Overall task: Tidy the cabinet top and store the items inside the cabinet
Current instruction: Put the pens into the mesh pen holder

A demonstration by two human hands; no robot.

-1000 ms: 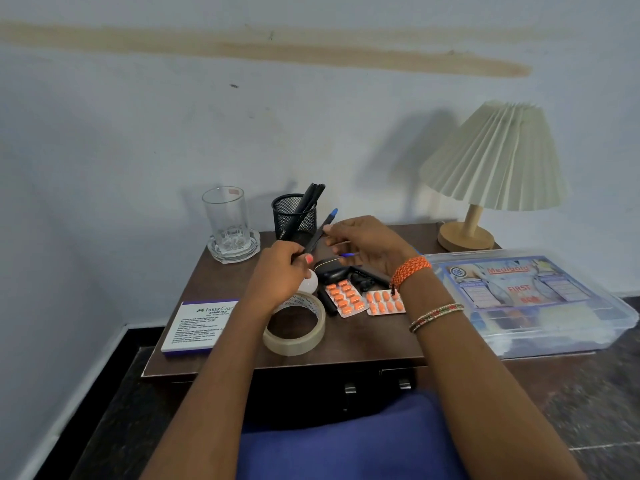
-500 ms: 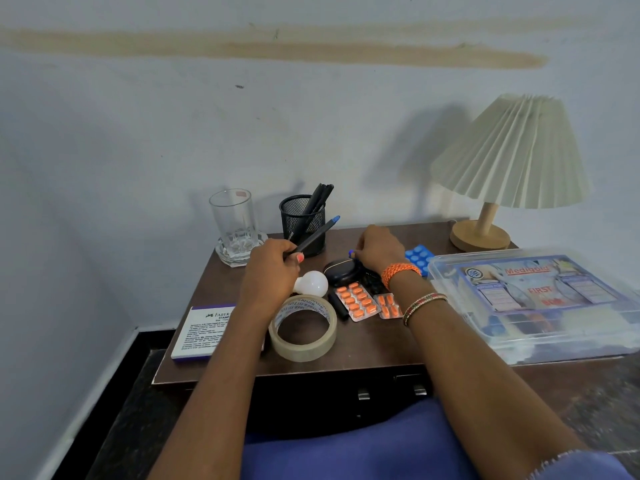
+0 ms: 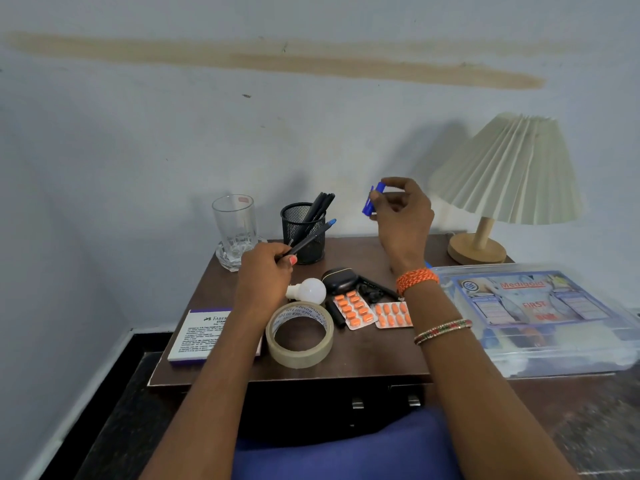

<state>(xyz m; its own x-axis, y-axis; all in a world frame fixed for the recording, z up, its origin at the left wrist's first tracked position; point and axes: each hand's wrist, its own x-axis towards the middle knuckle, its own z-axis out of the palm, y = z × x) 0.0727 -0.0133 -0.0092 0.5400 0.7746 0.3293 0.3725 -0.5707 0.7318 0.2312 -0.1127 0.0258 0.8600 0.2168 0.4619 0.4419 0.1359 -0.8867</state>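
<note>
My left hand [image 3: 268, 275] grips a dark pen with a blue tip [image 3: 313, 235], angled up toward the black mesh pen holder [image 3: 303, 233]. My right hand [image 3: 403, 216] is raised above the brown cabinet top [image 3: 363, 358] and pinches a small blue pen cap [image 3: 371, 199] between thumb and fingers. On the top lie a tape roll [image 3: 300, 335], a white bulb [image 3: 310, 291], two orange pill strips [image 3: 355, 310], a black earbud case [image 3: 339, 279] and a black marker [image 3: 335, 313].
A glass on a glass coaster [image 3: 235, 230] stands at the back left, a stamp pad box [image 3: 204, 336] at the front left. A pleated lamp [image 3: 505, 174] stands back right. A clear first-aid box [image 3: 540, 317] overhangs the right edge. Drawer handles [image 3: 356, 403] show below.
My right hand lifted from the cabinet top beside the earbud case, bringing the blue cap up into the air. My left hand stayed put with the pen.
</note>
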